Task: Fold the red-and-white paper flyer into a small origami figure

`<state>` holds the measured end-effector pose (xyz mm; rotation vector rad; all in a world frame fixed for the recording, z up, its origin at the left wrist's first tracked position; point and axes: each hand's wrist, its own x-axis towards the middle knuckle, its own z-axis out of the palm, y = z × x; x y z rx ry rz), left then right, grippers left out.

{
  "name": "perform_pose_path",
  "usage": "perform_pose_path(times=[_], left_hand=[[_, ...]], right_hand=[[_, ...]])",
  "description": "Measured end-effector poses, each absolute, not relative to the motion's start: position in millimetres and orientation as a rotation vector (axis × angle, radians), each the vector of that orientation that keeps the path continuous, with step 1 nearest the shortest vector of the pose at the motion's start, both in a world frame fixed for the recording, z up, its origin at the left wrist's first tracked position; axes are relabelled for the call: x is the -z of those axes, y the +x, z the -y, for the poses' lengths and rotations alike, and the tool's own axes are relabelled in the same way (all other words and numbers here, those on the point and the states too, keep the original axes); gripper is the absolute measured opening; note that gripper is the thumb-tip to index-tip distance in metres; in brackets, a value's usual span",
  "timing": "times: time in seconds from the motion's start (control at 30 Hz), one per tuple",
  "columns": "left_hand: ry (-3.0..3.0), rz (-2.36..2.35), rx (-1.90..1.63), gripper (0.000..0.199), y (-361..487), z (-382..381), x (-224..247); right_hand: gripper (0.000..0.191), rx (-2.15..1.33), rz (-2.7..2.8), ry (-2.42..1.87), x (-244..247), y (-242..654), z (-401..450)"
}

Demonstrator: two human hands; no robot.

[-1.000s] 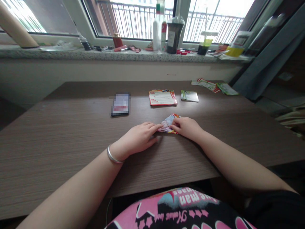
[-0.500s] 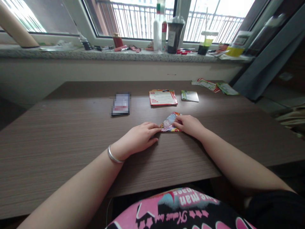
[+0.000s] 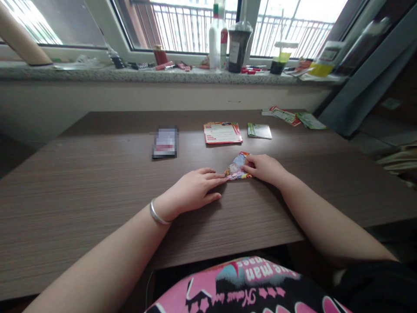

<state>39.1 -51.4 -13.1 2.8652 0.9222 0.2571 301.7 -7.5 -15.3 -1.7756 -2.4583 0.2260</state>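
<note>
Left hand [image 3: 195, 189]: open, palm down, fingers extended; fingertips touch the near left corner of the folded paper [image 3: 235, 170]. Thumb spread towards the body, apart from the paper. Silver bracelet [image 3: 157, 213] on this wrist.

Right hand [image 3: 265, 168]: fingers curled, gripping the folded paper at its right side; this hand covers part of that side. Paper is multicoloured, roughly triangular where visible, and lies on the counter [image 3: 97, 195] between the two hands.

Beyond the left hand, slightly to its left: pixelated rectangular item [image 3: 165, 143], surface detail not readable. Beyond the paper, ahead and to the left of the right hand: red-edged card stack [image 3: 223, 133]. Nearly straight ahead of the right hand: smaller green-and-silver stack [image 3: 259, 131], apart from the red-edged one. Farther out, ahead and right of the right hand: loose printed papers [image 3: 286, 116] near the counter's far edge.

Farthest from both hands: stone windowsill [image 3: 192, 76] bearing a dark cup [image 3: 239, 50], a white bottle [image 3: 214, 48] and small items.
</note>
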Motion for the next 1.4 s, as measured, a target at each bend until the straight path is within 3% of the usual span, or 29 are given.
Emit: perform_pose_path(times=[0.2, 0.43, 1.0, 1.4], left_hand=[[2.904, -0.895, -0.291, 0.046, 39, 50, 16], [2.975, -0.88, -0.335, 0.041, 41, 50, 21], [2.931, -1.004, -0.273, 0.038, 39, 53, 19], [2.989, -0.969, -0.286, 0.031, 45, 55, 14]], right_hand=[[0.025, 0.2, 2.566, -1.41, 11, 286, 24], [0.03, 0.265, 2.66, -1.271, 19, 263, 36], [0.026, -0.111, 2.607, -1.44, 27, 264, 17], [0.026, -0.108, 2.615, -1.447, 26, 262, 16]])
